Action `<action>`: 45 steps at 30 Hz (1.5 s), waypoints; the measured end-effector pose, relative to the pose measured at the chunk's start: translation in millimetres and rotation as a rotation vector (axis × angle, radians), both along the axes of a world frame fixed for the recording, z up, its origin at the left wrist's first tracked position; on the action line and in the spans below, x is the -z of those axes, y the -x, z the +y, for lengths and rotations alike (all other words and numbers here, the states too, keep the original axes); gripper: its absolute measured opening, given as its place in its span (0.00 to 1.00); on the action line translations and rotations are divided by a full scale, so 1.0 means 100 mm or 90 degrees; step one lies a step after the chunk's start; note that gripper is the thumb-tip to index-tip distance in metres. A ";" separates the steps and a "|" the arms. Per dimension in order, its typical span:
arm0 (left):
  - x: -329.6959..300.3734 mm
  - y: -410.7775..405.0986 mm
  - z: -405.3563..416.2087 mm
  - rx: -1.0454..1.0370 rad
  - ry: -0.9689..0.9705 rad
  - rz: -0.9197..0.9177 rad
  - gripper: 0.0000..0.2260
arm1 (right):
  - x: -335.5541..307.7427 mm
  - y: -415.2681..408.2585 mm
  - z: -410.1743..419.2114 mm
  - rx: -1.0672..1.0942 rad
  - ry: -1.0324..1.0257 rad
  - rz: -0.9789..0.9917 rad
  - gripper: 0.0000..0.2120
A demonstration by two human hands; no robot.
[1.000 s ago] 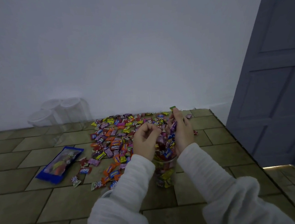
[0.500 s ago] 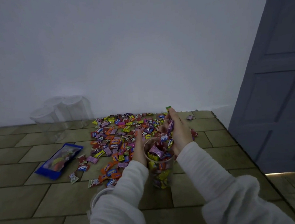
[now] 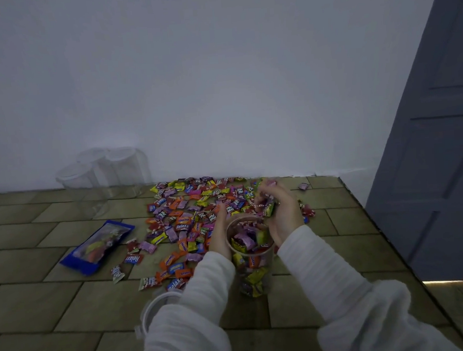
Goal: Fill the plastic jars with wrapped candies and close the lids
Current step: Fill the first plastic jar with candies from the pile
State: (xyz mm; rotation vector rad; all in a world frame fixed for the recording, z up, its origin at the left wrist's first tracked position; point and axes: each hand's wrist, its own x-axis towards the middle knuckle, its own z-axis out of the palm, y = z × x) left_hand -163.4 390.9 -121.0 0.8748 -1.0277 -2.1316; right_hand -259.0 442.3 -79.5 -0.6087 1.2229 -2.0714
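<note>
A clear plastic jar (image 3: pixel 251 259), open at the top and already well filled with bright wrapped candies, stands on the olive-brown tiled tabletop (image 3: pixel 41 306) just below the middle of the frame. The left hand (image 3: pixel 220 231) lies against the jar's left side with fingers extended; whether they curl round the wall is hard to tell, since the jar hides part of them. The right hand (image 3: pixel 279 213) hovers just above and to the right of the jar's rim, its fingers curled round a small bunch of wrapped candies (image 3: pixel 267 207), so this grip is closed on them. Behind the jar, toward the white wall (image 3: pixel 217 79), a broad loose pile of multicoloured wrapped candies (image 3: pixel 189 214) spreads over the tiles. A round clear plastic lid (image 3: pixel 152 310) lies flat at the lower centre, partly under the left white sleeve (image 3: pixel 196 311). A blue candy bag (image 3: pixel 97 248) lies at the left. Three empty clear plastic jars (image 3: pixel 102 171) stand at the upper left against the wall.
</note>
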 end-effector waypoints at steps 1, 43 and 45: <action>0.03 0.00 -0.03 0.011 0.002 0.010 0.32 | 0.00 0.00 0.00 -0.009 -0.002 0.002 0.07; 0.10 0.08 -0.15 0.047 -0.007 0.029 0.21 | -0.07 0.08 0.27 -0.200 -0.156 0.472 0.06; 0.12 0.07 -0.16 0.032 -0.004 0.028 0.22 | -0.10 0.10 0.30 -0.173 -0.290 0.699 0.05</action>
